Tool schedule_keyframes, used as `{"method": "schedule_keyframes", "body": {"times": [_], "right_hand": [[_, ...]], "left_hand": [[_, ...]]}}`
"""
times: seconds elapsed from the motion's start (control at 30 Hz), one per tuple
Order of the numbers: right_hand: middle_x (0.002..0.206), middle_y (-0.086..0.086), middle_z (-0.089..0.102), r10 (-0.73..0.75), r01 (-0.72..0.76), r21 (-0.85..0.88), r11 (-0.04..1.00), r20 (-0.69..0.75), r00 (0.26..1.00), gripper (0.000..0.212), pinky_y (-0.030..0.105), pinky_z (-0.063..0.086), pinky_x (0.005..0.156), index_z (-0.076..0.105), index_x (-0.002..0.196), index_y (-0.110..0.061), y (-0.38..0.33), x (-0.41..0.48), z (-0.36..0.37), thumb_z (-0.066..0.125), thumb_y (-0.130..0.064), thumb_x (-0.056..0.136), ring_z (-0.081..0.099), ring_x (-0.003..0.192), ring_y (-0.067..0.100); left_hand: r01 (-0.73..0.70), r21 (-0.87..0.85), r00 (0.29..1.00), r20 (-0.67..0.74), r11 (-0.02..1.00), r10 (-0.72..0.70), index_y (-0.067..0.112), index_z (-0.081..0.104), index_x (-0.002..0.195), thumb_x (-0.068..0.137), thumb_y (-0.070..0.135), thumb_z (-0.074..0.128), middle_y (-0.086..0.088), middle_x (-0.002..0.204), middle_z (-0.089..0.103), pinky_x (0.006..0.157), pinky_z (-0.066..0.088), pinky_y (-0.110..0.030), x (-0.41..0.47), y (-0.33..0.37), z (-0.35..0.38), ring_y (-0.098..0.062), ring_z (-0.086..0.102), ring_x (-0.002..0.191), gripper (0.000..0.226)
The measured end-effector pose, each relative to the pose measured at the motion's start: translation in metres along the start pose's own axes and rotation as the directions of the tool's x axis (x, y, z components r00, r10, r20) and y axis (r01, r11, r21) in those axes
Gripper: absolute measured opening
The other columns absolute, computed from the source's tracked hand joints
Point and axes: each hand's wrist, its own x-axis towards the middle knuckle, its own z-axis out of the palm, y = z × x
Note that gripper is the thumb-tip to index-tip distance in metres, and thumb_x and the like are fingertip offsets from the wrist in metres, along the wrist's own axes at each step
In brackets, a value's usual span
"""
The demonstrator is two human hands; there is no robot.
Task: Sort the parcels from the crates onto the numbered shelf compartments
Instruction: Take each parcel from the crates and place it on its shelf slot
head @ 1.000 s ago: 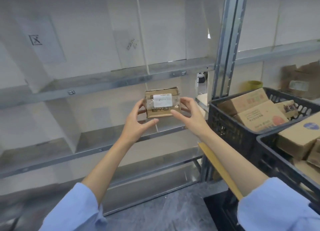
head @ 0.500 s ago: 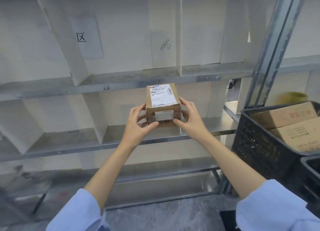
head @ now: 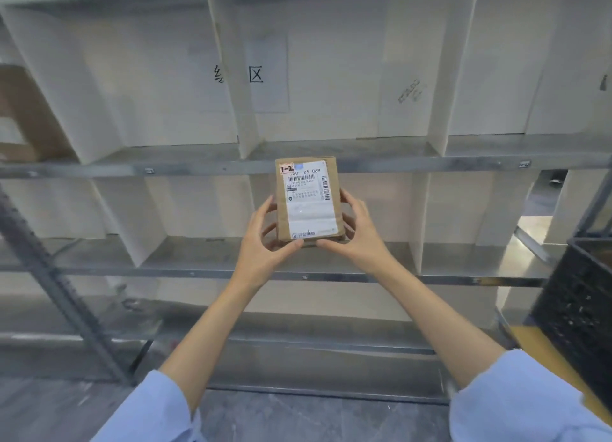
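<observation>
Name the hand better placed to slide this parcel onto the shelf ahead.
Probably either. The left hand and right hand grip opposite sides of the cardboard parcel evenly, centred before the shelf. The black crate crowds the right, so left looks slightly freer.

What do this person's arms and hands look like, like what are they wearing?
Both hands, left and right, are bare: no gloves, rings or watch show. The forearms are bare too. Light blue sleeves, left and right, are pushed up near the elbows, loose and plain, with no visible markings.
</observation>
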Motion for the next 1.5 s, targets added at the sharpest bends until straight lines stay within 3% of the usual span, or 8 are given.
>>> {"method": "schedule_keyframes", "body": {"times": [0.37, 0.47, 0.7, 0.83, 1.1, 1.27, 1.37, 1.5], "right_hand": [[0.143, -0.036, 0.035, -0.073, 0.076, -0.021, 0.997, 0.127, 0.989, 0.086, 0.000, 0.029, 0.100, 0.022, 0.145, -0.049, -0.023, 0.049, 0.123, 0.079, -0.030, 0.084, 0.032, 0.134, -0.015], [0.147, -0.029, 0.037, -0.048, 0.042, 0.044, 0.998, 0.143, 0.989, 0.087, 0.003, 0.035, 0.097, 0.020, 0.147, -0.048, -0.027, 0.061, 0.161, 0.077, -0.029, 0.085, 0.036, 0.134, -0.013], [0.141, -0.034, 0.038, -0.020, 0.009, 0.051, 0.999, 0.206, 0.978, 0.086, -0.004, 0.036, 0.085, 0.018, 0.134, -0.063, -0.029, 0.087, 0.235, 0.080, -0.036, 0.082, 0.039, 0.120, -0.025], [0.145, -0.028, 0.041, -0.035, 0.019, 0.078, 0.997, 0.199, 0.979, 0.095, 0.005, 0.041, 0.087, 0.015, 0.148, -0.047, -0.027, 0.102, 0.268, 0.081, -0.033, 0.081, 0.044, 0.126, -0.010], [0.141, -0.007, 0.050, -0.048, 0.027, 0.117, 0.993, 0.183, 0.982, 0.092, 0.010, 0.051, 0.083, 0.024, 0.153, -0.022, -0.015, 0.161, 0.318, 0.080, -0.017, 0.081, 0.054, 0.126, 0.012], [0.140, -0.004, 0.053, -0.101, 0.086, 0.121, 0.989, 0.129, 0.986, 0.086, 0.042, 0.052, 0.099, 0.033, 0.150, -0.021, -0.013, 0.217, 0.338, 0.083, -0.019, 0.079, 0.056, 0.123, 0.014], [0.131, -0.012, 0.054, -0.134, 0.122, 0.115, 0.986, 0.101, 0.986, 0.085, 0.033, 0.050, 0.100, 0.034, 0.149, -0.021, -0.016, 0.256, 0.345, 0.083, -0.020, 0.079, 0.057, 0.114, 0.001], [0.124, -0.015, 0.054, -0.182, 0.176, 0.107, 0.979, 0.051, 0.982, 0.081, 0.008, 0.044, 0.088, 0.036, 0.148, -0.020, -0.020, 0.308, 0.355, 0.082, -0.019, 0.080, 0.055, 0.107, -0.004]], "left_hand": [[0.020, 0.042, 0.998, -0.059, 0.999, -0.018, 0.032, 0.037, 0.141, 0.069, 0.034, 0.083, 0.040, 0.125, 0.053, 0.089, 0.050, -0.017, -0.003, -0.017, -0.125, 0.004, 0.053, 0.121, 0.085], [0.027, 0.068, 0.996, -0.084, 0.997, -0.021, 0.033, 0.036, 0.141, 0.069, 0.036, 0.082, 0.041, 0.127, 0.051, 0.098, 0.049, -0.029, -0.005, -0.023, -0.162, -0.004, 0.050, 0.128, 0.085], [0.024, 0.108, 0.983, -0.185, 0.994, -0.004, 0.032, 0.038, 0.136, 0.073, 0.024, 0.082, 0.012, 0.144, 0.048, 0.108, 0.043, -0.029, -0.014, -0.033, -0.238, -0.001, 0.047, 0.131, 0.078], [0.028, 0.186, 0.978, -0.207, 0.982, 0.011, 0.032, 0.034, 0.143, 0.078, 0.015, 0.083, 0.021, 0.143, 0.044, 0.101, 0.042, -0.014, -0.014, -0.040, -0.271, 0.006, 0.044, 0.130, 0.083], [0.056, 0.270, 0.960, -0.280, 0.961, 0.023, 0.028, 0.041, 0.144, 0.078, 0.006, 0.078, 0.015, 0.141, 0.051, 0.106, 0.047, -0.034, 0.015, -0.061, -0.314, -0.002, 0.045, 0.132, 0.079], [0.039, 0.296, 0.956, -0.288, 0.954, 0.050, 0.035, 0.041, 0.142, 0.079, 0.011, 0.077, 0.022, 0.141, 0.049, 0.095, 0.051, -0.025, 0.061, -0.075, -0.341, -0.004, 0.045, 0.133, 0.077], [0.034, 0.334, 0.954, -0.292, 0.942, 0.069, 0.035, 0.040, 0.141, 0.081, 0.012, 0.077, 0.030, 0.136, 0.047, 0.094, 0.045, -0.017, 0.098, -0.079, -0.357, 0.007, 0.044, 0.128, 0.075], [0.022, 0.422, 0.953, -0.284, 0.906, 0.109, 0.030, 0.037, 0.144, 0.082, 0.013, 0.078, 0.015, 0.143, 0.047, 0.092, 0.038, -0.008, 0.152, -0.081, -0.379, 0.001, 0.046, 0.126, 0.077]]}}
